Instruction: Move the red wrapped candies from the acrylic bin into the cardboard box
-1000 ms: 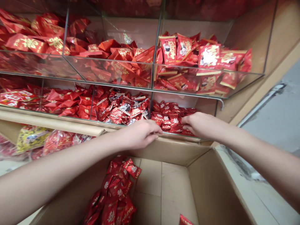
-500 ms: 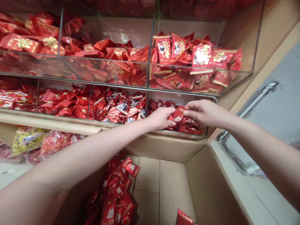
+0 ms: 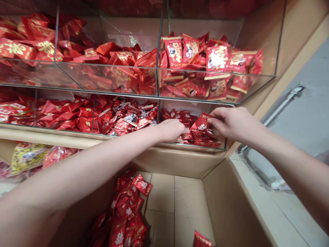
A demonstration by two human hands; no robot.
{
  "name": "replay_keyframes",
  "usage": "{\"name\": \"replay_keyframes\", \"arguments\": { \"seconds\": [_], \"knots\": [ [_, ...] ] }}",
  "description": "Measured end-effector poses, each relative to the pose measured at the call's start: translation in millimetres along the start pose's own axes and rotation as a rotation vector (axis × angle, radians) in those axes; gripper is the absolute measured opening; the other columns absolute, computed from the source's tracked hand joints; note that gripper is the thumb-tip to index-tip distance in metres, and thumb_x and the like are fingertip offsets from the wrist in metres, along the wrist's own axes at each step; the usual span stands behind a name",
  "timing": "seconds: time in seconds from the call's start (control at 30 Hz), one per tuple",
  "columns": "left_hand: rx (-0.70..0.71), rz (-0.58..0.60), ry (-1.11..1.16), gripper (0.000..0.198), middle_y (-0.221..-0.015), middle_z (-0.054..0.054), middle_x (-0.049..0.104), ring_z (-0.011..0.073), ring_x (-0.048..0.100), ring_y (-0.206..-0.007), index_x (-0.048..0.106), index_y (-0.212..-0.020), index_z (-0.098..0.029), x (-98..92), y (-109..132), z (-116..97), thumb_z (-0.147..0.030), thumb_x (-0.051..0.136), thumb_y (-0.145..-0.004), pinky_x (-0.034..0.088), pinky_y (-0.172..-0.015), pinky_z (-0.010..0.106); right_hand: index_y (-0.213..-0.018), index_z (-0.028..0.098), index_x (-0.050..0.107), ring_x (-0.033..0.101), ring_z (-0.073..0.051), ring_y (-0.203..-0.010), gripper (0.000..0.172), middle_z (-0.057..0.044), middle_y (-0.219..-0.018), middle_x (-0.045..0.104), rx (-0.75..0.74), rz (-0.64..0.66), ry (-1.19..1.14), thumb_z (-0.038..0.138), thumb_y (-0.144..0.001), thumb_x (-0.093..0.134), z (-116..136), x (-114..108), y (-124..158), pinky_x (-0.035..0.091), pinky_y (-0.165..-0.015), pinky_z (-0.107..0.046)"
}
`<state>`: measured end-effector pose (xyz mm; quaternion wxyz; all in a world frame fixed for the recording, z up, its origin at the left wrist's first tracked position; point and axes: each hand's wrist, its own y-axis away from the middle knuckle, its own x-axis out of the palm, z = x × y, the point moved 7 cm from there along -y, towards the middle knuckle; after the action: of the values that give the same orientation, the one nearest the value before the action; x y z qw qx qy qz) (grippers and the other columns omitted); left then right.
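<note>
My right hand (image 3: 227, 122) pinches a red foil candy packet (image 3: 202, 123) by its right edge, just above the lower right compartment of a clear-fronted shelf. My left hand (image 3: 171, 131) reaches over the front of that same compartment, its fingers curled down among red packets (image 3: 182, 116); what they hold, if anything, is hidden. Below both arms stands an open cardboard box (image 3: 190, 202). A pile of similar packets (image 3: 125, 209) with gold lettering lies along its left side, and a single packet (image 3: 203, 239) shows at the bottom edge.
Clear dividers (image 3: 157, 65) split the shelf into compartments of red-wrapped sweets (image 3: 218, 60). A wooden ledge (image 3: 51, 137) runs beneath, with a yellow bag (image 3: 29, 156) under it. To the right are a grey wall (image 3: 305, 113) and pale floor tiles (image 3: 290, 219).
My left hand has come off the packet and moved left and down among the others in the compartment. My right hand keeps the packet, shifted slightly right. The view has turned a little.
</note>
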<state>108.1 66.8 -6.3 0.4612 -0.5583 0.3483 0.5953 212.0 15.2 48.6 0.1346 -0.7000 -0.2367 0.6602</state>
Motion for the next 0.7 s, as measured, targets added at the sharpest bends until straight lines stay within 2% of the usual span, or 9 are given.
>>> {"name": "replay_keyframes", "arguments": {
  "seconds": [0.17, 0.23, 0.3, 0.37, 0.43, 0.5, 0.6, 0.7],
  "knots": [
    [-0.045, 0.03, -0.029, 0.012, -0.072, 0.006, 0.064, 0.0191, 0.056, -0.075, 0.064, -0.071, -0.016, -2.4, 1, 3, -0.023, 0.064, -0.061, 0.038, -0.071, 0.028, -0.076, 0.018, 0.059, 0.056, -0.016, -0.059, 0.019, -0.004, -0.065, 0.062, 0.083, -0.028, -0.001, 0.028, -0.076, 0.043, -9, -2, 5, 0.037, -0.054, -0.025],
    [-0.079, -0.043, 0.09, 0.021, -0.08, 0.007, 0.064, 0.0191, 0.056, -0.079, 0.063, -0.083, -0.015, -11.8, 3, 7, -0.021, 0.062, -0.064, 0.039, -0.073, 0.029, -0.076, 0.018, 0.058, 0.057, -0.016, -0.059, 0.017, -0.004, -0.065, 0.062, 0.111, -0.034, -0.098, 0.027, -0.076, 0.044, -11, -2, 4, 0.039, -0.054, -0.025],
    [-0.148, -0.179, 0.345, 0.039, -0.088, 0.008, 0.063, 0.0177, 0.057, -0.08, 0.055, -0.104, -0.014, -24.4, 5, 12, -0.026, 0.06, -0.068, 0.041, -0.073, 0.028, -0.077, 0.018, 0.056, 0.057, -0.014, -0.056, 0.015, -0.002, -0.062, 0.062, 0.128, -0.021, -0.291, 0.027, -0.077, 0.044, -10, 2, 0, 0.041, -0.053, -0.024],
    [-0.198, -0.255, 0.713, 0.05, -0.091, 0.008, 0.062, 0.0154, 0.057, -0.077, 0.044, -0.116, -0.014, -29.2, 8, 14, -0.032, 0.057, -0.071, 0.043, -0.067, 0.026, -0.078, 0.018, 0.054, 0.056, -0.012, -0.052, 0.014, -0.001, -0.059, 0.061, 0.136, 0.004, -0.545, 0.029, -0.079, 0.044, -5, 10, -4, 0.043, -0.05, -0.023],
    [-0.215, -0.23, 1.054, 0.046, -0.087, 0.008, 0.062, 0.0131, 0.058, -0.069, 0.046, -0.111, -0.013, -24.2, 8, 6, -0.034, 0.056, -0.072, 0.044, -0.059, 0.024, -0.08, 0.018, 0.051, 0.056, -0.011, -0.05, 0.014, 0.0, -0.06, 0.06, 0.134, 0.004, -0.775, 0.03, -0.079, 0.044, 4, 17, -6, 0.045, -0.048, -0.023],
    [-0.299, -0.201, 1.265, 0.032, -0.079, 0.006, 0.061, 0.0112, 0.058, -0.062, 0.051, -0.099, -0.012, -13.4, 12, -2, -0.031, 0.055, -0.074, 0.042, -0.052, 0.021, -0.087, 0.018, 0.05, 0.057, -0.012, -0.054, 0.015, -0.002, -0.069, 0.06, 0.121, -0.084, -0.882, 0.029, -0.079, 0.046, 13, 19, -3, 0.047, -0.049, -0.024],
    [-0.496, -0.288, 1.502, 0.022, -0.077, 0.004, 0.059, 0.0098, 0.058, -0.062, 0.055, -0.089, -0.014, 4.7, 28, -7, -0.029, 0.055, -0.074, 0.043, -0.053, 0.019, -0.099, 0.018, 0.048, 0.058, -0.015, -0.071, 0.025, -0.011, -0.102, 0.054, -0.001, -0.309, -0.756, 0.027, -0.076, 0.05, 32, 12, 17, 0.05, -0.058, -0.031],
    [-0.538, -0.349, 1.783, 0.014, -0.075, 0.002, 0.058, 0.0073, 0.056, -0.063, 0.057, -0.084, -0.014, 18.3, 41, -18, -0.024, 0.052, -0.076, 0.044, -0.061, 0.021, -0.107, 0.017, 0.046, 0.051, -0.023, -0.097, 0.033, -0.015, -0.115, 0.046, -0.256, -0.352, -0.506, 0.021, -0.075, 0.052, 62, 13, 41, 0.047, -0.075, -0.039]
  ]
}}
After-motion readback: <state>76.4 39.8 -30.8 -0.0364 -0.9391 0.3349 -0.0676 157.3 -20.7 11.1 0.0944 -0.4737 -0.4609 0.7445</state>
